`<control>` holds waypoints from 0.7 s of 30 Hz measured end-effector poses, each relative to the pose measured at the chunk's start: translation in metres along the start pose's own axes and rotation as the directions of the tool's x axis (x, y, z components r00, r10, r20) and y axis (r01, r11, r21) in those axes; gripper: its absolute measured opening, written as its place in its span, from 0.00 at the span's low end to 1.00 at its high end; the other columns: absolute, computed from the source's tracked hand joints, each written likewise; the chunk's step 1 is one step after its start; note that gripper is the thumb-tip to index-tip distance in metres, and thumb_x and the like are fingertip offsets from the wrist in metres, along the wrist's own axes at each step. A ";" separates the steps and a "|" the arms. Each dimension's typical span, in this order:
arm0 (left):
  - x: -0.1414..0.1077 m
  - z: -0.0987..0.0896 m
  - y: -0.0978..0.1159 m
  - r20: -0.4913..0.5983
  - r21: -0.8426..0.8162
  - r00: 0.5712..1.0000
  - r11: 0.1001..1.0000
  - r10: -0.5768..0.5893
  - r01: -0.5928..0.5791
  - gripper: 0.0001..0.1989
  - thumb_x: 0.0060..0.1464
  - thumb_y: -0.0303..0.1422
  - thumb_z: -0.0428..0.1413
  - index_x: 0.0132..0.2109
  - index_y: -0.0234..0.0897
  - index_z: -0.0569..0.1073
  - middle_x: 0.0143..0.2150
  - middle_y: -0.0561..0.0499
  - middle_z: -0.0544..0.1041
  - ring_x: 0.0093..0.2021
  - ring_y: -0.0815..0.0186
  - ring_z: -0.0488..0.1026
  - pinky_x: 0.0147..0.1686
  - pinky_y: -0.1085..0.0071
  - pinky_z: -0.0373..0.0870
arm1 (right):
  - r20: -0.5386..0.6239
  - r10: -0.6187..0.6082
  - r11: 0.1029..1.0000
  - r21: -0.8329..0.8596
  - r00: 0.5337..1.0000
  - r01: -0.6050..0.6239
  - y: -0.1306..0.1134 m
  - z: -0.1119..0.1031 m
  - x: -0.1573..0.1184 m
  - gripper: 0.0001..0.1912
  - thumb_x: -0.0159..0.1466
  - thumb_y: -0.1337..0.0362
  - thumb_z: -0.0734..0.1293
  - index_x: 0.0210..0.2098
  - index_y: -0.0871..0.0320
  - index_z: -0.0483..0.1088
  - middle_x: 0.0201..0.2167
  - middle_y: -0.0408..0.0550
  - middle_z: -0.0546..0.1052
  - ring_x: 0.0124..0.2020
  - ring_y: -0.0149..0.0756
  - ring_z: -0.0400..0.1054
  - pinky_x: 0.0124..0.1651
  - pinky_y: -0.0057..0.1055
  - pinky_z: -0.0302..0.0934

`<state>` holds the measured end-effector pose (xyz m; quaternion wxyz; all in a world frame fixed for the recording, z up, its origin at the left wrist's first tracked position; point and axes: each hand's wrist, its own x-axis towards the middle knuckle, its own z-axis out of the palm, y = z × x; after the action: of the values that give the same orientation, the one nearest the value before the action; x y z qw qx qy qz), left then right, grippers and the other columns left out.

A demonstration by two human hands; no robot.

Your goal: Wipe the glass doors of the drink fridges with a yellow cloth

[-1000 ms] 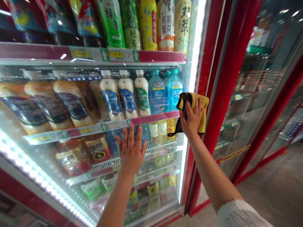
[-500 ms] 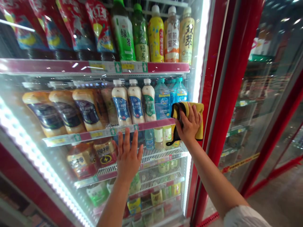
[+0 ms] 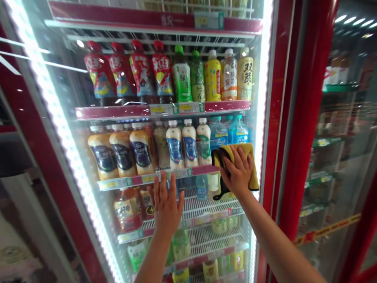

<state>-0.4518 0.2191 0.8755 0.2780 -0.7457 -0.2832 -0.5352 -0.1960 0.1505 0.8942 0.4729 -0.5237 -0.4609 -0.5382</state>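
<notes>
My left hand (image 3: 167, 206) lies flat against the glass door (image 3: 203, 243) of a lit drinks fridge, fingers spread, with nothing in it. To its right, my right hand (image 3: 239, 173) presses a yellow cleaning cloth (image 3: 253, 173) with a black edge and underside to the same glass. The cloth's loop hangs down at its left corner. Behind the glass, white-capped bottles (image 3: 190, 145) stand on the middle shelf, between and above my hands. Blue bottles (image 3: 238, 129) show just over the cloth, which partly hides that shelf's right end.
Red-capped bottles (image 3: 138, 70) and several tea bottles line the shelf above. Lower wire shelves (image 3: 206, 239) carry a few drinks. A red door frame (image 3: 306, 118) runs along the right, with another glass-fronted fridge beyond. Bright light strips edge the cabinet.
The camera view has tilted up and left, so more upper shelves show. My right hand and the cloth stay near the middle shelf's right end; my left hand remains on the glass.
</notes>
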 end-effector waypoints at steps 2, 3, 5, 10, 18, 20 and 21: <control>0.005 -0.004 -0.005 -0.013 0.007 1.000 1.000 0.005 -0.005 0.40 0.66 0.33 0.54 0.76 0.43 0.42 0.78 0.42 0.45 0.77 0.50 0.41 0.73 0.43 0.43 | -0.014 0.104 0.994 -0.026 0.995 -0.104 -0.025 0.008 0.017 0.24 0.69 0.53 0.65 0.63 0.47 0.68 0.72 0.52 0.62 0.74 0.56 0.50 0.71 0.62 0.43; 0.007 -0.005 -0.007 -0.013 0.012 1.000 1.000 0.014 -0.014 0.40 0.66 0.33 0.54 0.76 0.43 0.41 0.78 0.42 0.45 0.77 0.50 0.41 0.73 0.43 0.43 | -0.004 0.106 0.994 -0.025 0.994 -0.106 -0.038 0.011 0.021 0.25 0.69 0.52 0.65 0.64 0.47 0.67 0.72 0.53 0.61 0.74 0.56 0.48 0.71 0.63 0.42; 0.009 -0.009 -0.012 -0.006 0.025 0.999 0.999 0.033 -0.033 0.40 0.66 0.34 0.54 0.76 0.43 0.42 0.78 0.42 0.45 0.77 0.50 0.41 0.73 0.43 0.43 | 0.043 0.032 0.999 0.001 0.999 -0.032 -0.058 0.013 0.018 0.25 0.69 0.52 0.66 0.64 0.45 0.67 0.72 0.51 0.62 0.74 0.55 0.48 0.72 0.63 0.41; 0.008 -0.018 -0.029 0.016 0.039 0.998 0.998 0.056 -0.056 0.40 0.65 0.35 0.55 0.76 0.46 0.43 0.78 0.43 0.46 0.77 0.50 0.42 0.74 0.44 0.42 | 0.086 -0.211 0.975 0.092 0.974 0.203 -0.049 0.002 -0.018 0.20 0.68 0.58 0.66 0.59 0.41 0.71 0.66 0.43 0.71 0.71 0.47 0.57 0.74 0.54 0.41; 0.003 -0.025 -0.044 0.022 0.043 0.998 0.998 0.052 -0.053 0.39 0.65 0.34 0.54 0.76 0.43 0.44 0.78 0.41 0.45 0.77 0.49 0.42 0.74 0.45 0.43 | -0.058 0.092 0.996 -0.001 0.994 -0.092 -0.093 0.019 0.025 0.27 0.68 0.58 0.65 0.65 0.51 0.66 0.73 0.56 0.59 0.75 0.64 0.42 0.68 0.75 0.40; 0.000 -0.026 -0.049 0.029 0.046 0.997 0.996 0.070 -0.072 0.39 0.65 0.35 0.55 0.76 0.42 0.45 0.78 0.41 0.45 0.77 0.49 0.42 0.74 0.46 0.43 | 0.015 0.010 1.000 0.023 1.000 -0.011 -0.113 0.021 0.021 0.27 0.69 0.59 0.65 0.67 0.50 0.64 0.71 0.55 0.63 0.76 0.64 0.38 0.67 0.78 0.36; -0.002 -0.027 -0.052 0.033 0.050 0.996 0.996 0.078 -0.079 0.39 0.65 0.35 0.55 0.76 0.42 0.46 0.78 0.41 0.45 0.77 0.49 0.42 0.74 0.46 0.43 | 0.045 -0.055 0.998 0.043 0.997 0.053 -0.117 0.021 0.014 0.26 0.69 0.60 0.65 0.66 0.47 0.65 0.69 0.52 0.66 0.76 0.62 0.38 0.68 0.78 0.35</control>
<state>-0.5070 0.2355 0.8868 0.3134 -0.7571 -0.2717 -0.5047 -0.3096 0.1855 0.9086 0.4581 -0.5134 -0.4968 -0.5289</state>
